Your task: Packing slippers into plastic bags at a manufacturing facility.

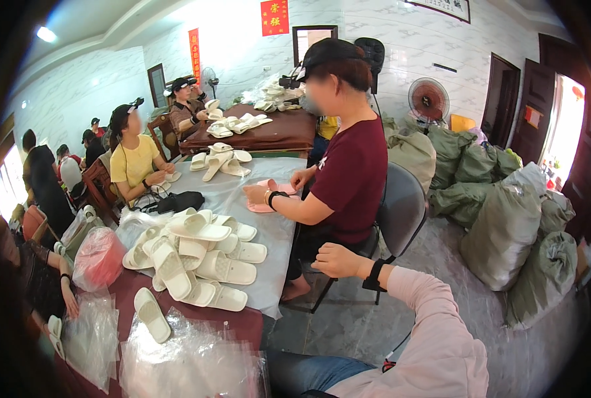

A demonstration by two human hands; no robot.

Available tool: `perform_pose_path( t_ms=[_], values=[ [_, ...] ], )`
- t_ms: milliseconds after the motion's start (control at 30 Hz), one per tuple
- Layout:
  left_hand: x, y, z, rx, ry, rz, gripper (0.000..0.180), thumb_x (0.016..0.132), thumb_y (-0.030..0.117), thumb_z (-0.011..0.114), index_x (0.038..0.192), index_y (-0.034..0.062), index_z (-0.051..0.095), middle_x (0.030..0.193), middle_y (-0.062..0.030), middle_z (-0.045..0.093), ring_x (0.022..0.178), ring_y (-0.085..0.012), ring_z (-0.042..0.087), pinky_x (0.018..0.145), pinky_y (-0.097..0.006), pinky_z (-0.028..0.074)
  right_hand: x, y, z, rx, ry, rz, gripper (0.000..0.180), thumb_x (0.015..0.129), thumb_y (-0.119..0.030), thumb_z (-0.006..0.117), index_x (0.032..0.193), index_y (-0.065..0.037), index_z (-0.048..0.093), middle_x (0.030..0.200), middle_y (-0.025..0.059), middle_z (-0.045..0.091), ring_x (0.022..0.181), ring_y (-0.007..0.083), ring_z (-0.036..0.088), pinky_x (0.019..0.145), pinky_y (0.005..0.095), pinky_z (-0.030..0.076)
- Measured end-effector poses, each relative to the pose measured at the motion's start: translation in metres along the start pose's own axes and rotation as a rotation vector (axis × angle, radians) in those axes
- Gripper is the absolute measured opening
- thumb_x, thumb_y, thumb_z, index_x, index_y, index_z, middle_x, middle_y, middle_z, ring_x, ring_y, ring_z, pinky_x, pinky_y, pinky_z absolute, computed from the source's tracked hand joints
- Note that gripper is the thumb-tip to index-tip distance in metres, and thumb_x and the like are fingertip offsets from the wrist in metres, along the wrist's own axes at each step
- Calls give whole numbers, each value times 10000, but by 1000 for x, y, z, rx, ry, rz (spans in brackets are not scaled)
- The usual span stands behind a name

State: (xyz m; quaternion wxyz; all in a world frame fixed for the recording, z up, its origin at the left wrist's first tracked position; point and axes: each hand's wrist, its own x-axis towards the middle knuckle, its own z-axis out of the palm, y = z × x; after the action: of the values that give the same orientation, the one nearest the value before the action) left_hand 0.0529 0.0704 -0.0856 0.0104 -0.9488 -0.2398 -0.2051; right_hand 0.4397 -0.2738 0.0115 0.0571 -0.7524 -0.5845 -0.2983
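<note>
My feed had the plastic-covered bench (279, 235) running through mid-frame, cream slippers (226, 268) heaped on it left of center. Clear bags (189, 368) lay bottom left, one loose slipper (151, 315) at their top edge. My right hand (336, 260) hung just right of center, fingers (322, 263) curled together; left hand was out of shot, so couldn't tell there.

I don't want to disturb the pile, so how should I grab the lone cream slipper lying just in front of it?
Probably best to pinch the cream slipper across its middle by the long side edges, from above on the near side: it is long and narrow, and the slipper pile lies beyond it.
</note>
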Motion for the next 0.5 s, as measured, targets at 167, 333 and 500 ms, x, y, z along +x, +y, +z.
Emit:
perform_pose_path(
  t_ms=[167, 333, 500],
  values=[
    [-6, -6, 0, 10, 5, -64, 378, 896, 296, 477, 1174, 50, 546, 1218, -233, 496, 1134, -404, 433, 949, -541, 318, 14, -10, 7, 70, 18, -45, 212, 674, -98, 627, 879, -82, 579, 722, 46, 471, 714, 228, 497, 686, 348, 424],
    [-2, -3, 1, -67, -71, -60, 382, 891, 289, 478, 1189, 58, 544, 1258, -238, 479, 1167, -408, 416, 979, -559, 292, 8, -17, 6, 86, -27, 11, 222, 638, -95, 629, 860, -87, 617, 684, 15, 482, 688, 197, 504, 673, 323, 427],
    [-8, -9, 7, -69, -42, -86, 401, 880, 286, 489, 1211, 63, 536, 1263, -230, 480, 1176, -411, 411, 985, -567, 284, 24, -36, 25, 164, -23, -14, 215, 649, -97, 643, 863, -92, 624, 689, 8, 493, 675, 199, 503, 664, 319, 427]
  ],
)
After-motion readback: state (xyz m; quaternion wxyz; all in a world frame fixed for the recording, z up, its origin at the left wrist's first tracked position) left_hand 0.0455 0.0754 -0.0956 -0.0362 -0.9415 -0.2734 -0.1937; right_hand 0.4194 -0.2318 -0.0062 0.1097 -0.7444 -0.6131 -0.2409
